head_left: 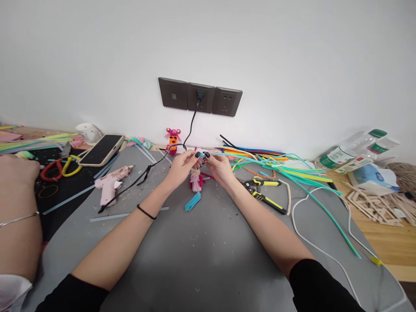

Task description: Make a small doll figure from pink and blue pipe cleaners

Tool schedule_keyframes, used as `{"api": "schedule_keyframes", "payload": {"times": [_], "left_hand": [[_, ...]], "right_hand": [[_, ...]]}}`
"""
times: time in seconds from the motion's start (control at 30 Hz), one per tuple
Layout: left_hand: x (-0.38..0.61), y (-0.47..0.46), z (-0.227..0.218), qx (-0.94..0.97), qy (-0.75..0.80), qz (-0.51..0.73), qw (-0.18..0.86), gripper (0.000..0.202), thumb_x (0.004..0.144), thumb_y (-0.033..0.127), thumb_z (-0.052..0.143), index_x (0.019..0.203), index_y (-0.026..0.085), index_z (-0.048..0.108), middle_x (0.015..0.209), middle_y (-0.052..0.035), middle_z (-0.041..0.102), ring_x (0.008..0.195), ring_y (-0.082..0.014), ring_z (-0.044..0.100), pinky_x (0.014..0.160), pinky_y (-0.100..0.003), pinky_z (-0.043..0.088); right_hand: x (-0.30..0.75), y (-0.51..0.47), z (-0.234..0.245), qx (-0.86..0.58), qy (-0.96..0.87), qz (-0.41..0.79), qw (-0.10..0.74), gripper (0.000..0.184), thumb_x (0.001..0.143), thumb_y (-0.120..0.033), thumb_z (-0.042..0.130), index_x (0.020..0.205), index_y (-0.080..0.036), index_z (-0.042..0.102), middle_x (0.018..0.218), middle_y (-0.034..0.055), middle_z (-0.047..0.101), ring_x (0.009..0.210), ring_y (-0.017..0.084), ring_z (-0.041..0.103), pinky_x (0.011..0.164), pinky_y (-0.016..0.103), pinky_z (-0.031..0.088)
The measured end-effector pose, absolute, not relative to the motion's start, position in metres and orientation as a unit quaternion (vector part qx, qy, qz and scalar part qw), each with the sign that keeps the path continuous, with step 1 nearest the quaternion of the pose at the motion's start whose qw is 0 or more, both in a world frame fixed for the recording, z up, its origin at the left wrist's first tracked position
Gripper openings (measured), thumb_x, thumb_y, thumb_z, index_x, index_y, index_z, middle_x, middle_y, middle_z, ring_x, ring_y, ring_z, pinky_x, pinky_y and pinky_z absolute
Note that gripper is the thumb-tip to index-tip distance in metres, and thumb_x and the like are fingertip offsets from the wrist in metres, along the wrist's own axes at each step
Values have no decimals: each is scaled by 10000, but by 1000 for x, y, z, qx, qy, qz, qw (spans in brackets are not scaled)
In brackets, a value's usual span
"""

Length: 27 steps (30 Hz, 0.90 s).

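Note:
My left hand (183,168) and my right hand (220,168) meet over the grey mat (195,251), fingertips pinched together. Between them is a small bit of blue pipe cleaner (202,155), mostly hidden by my fingers. Just below my fingers lies a pink and mauve pipe-cleaner figure (196,182); whether it touches my hands I cannot tell. A folded blue pipe-cleaner piece (193,202) rests on the mat nearer to me. Behind my left hand, an orange and pink pipe-cleaner figure (173,141) stands against the wall.
At left are a pink glue gun (110,186), a phone (102,150), red and yellow pliers (61,168) and another person's arm (19,195). At right lie wire strippers (266,195), a pile of pipe cleaners (286,164), a white cable (312,242), bottles (341,154) and wooden pieces (373,206).

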<state>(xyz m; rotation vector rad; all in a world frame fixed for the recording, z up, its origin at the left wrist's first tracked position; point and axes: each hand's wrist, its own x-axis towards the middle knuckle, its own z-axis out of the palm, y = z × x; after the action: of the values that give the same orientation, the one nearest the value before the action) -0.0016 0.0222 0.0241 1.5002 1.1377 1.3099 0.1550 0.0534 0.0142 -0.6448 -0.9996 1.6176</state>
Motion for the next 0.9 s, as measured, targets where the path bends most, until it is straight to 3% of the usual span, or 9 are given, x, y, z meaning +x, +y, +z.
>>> {"api": "schedule_keyframes", "payload": {"times": [0.17,0.47,0.9], "left_hand": [[1,22,21,572,465,543,402,528,823,708,634,883,183,634,778,-54,692,708,-197,645,668,-326,537],[4,22,21,552,469,574,383,450,827,652,648,815,205,601,688,-16,642,644,-171,600,632,-304,510],[-2,18,29,631,450,492,397,441,809,623,672,721,203,570,629,14,544,578,-136,516,553,-263,445]], "right_hand": [[153,50,15,-258,-420,684,537,368,523,-446,982,697,-230,740,751,-14,705,709,136,592,690,284,478],[151,50,16,-283,-479,648,520,449,540,-561,939,721,-219,711,742,-3,682,688,147,581,713,312,501],[155,55,15,-279,-499,611,547,425,558,-560,935,712,-238,704,730,-6,665,667,155,585,709,331,511]]}}
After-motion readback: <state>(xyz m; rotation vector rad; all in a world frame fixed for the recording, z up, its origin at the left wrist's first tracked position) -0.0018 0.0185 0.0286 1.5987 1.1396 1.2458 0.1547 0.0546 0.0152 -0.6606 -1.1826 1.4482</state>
